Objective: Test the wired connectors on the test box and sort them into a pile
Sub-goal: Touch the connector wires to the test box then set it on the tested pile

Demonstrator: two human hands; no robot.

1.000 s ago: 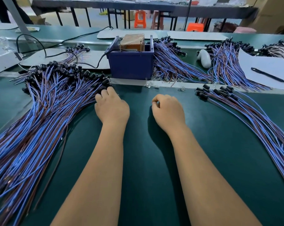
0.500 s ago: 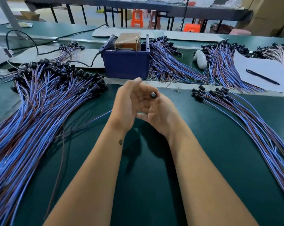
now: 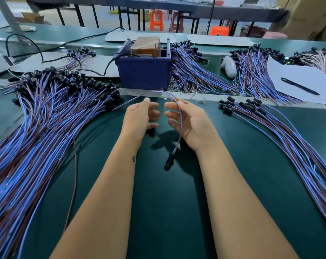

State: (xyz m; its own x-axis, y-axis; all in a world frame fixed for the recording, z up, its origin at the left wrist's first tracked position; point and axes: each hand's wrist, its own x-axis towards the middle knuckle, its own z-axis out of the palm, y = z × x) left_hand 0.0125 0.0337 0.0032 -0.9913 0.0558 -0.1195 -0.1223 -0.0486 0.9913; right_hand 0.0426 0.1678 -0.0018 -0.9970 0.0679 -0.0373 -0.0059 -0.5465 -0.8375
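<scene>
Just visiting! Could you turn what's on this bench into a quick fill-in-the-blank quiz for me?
1. The wire draped over the right hand ends in a hanging ____ connector.
2. The test box sits inside a ____ bin.
3. A black ____ lies on the white sheet at far right.
4. The bigger wire pile lies beside the ____ hand.

Missing words: black; blue; pen; left

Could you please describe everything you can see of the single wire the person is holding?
The wire is a thin blue and brown pair ending in a small black connector, which dangles above the green table. It arches from the left hand over the right hand, whose thumb and forefinger pinch it.
</scene>
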